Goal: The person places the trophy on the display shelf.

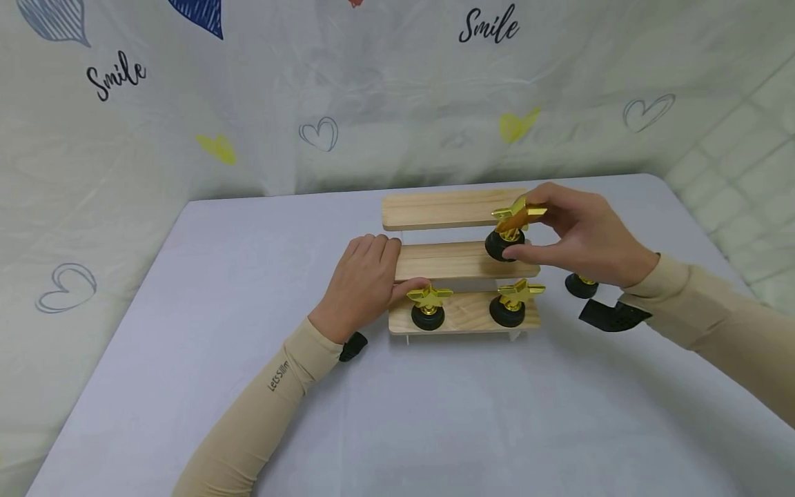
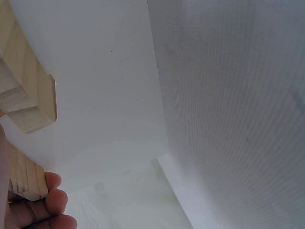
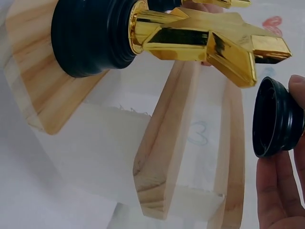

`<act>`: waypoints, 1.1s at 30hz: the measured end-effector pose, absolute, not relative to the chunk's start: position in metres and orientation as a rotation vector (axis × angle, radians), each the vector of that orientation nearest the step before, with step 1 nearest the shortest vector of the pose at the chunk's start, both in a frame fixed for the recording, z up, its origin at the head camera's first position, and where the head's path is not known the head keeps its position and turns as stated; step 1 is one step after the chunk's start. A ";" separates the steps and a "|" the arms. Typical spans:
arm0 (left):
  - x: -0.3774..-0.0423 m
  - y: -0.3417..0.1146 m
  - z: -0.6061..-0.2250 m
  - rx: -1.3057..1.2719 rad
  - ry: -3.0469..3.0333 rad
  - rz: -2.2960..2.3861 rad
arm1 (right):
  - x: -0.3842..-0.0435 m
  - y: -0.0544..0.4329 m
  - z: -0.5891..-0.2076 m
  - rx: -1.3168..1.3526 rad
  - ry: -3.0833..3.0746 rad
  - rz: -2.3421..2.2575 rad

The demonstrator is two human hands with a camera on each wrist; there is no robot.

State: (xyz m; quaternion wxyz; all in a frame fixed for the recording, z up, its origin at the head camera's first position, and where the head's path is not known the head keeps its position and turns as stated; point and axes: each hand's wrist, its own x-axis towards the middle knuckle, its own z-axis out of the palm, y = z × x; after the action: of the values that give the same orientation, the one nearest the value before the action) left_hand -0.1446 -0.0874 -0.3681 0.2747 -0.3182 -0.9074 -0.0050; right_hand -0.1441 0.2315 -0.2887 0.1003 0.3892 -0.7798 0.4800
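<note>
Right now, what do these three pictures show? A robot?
No, it's a person's bare left hand and right hand. The wide picture was taken from the head, the close ones from each wrist. A stepped stand of three long, pale wooden planks is on the white table. The left hand grips its middle plank; the right hand holds up a shiny gold star trophy with a round black base. On the front plank stand a matching left trophy and right trophy. A gold-topped black base sits right of the stand, partly hidden.
</note>
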 end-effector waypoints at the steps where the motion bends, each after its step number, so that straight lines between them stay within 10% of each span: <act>1: -0.144 -0.087 -0.368 -0.855 -2.440 -0.015 | -0.144 0.230 -0.289 1.152 -2.310 1.414; 33: -0.145 -0.087 -0.368 -0.855 -2.453 -0.016 | -0.136 0.200 -0.280 1.083 -2.474 1.297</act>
State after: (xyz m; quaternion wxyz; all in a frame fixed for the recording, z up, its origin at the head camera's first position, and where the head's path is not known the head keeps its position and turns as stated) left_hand -0.1448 -0.0868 -0.3677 0.2688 -0.3169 -0.9095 -0.0059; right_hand -0.1356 0.2004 -0.2802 0.0730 0.3604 -0.8236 0.4319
